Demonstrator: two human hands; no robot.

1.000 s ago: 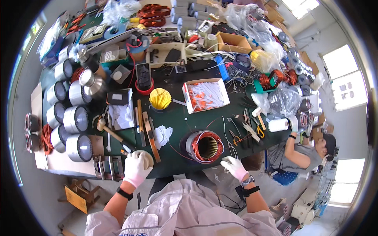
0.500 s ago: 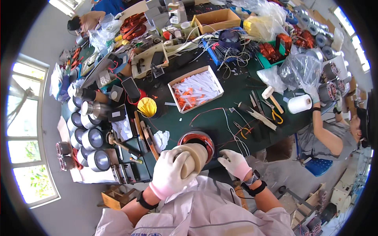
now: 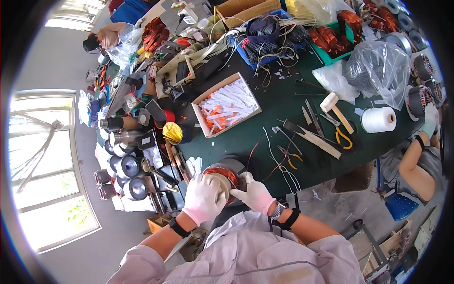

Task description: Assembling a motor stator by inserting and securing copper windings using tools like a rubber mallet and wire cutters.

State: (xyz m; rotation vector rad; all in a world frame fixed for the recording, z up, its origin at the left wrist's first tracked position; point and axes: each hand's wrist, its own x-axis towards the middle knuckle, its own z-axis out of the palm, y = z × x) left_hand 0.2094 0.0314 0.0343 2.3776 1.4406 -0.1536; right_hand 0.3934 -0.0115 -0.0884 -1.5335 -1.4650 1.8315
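Just in front of me at the table's near edge sits a motor stator [image 3: 227, 173] with red-brown copper windings. My left hand [image 3: 203, 198], white-gloved, is wrapped round a beige round block [image 3: 218, 185], which lies against the near face of the windings. On the stator's right side is my right hand [image 3: 255, 193], also gloved, its fingers at the rim and its thumb pointing toward the block. The palm side of both hands is hidden.
A carton [image 3: 257, 111] of white and orange strips stands mid-table. Right of it lie pliers [image 3: 289, 157], scissors [image 3: 341, 135], a mallet [image 3: 336, 111] and a white thread spool [image 3: 378, 119]. A co-worker's gloved hand [image 3: 429, 120] touches another stator at far right.
My left hand has brought the beige block down against the windings. My right hand has moved left, from beside the stator onto its side. The co-worker's hand has moved from the spool to a stator.
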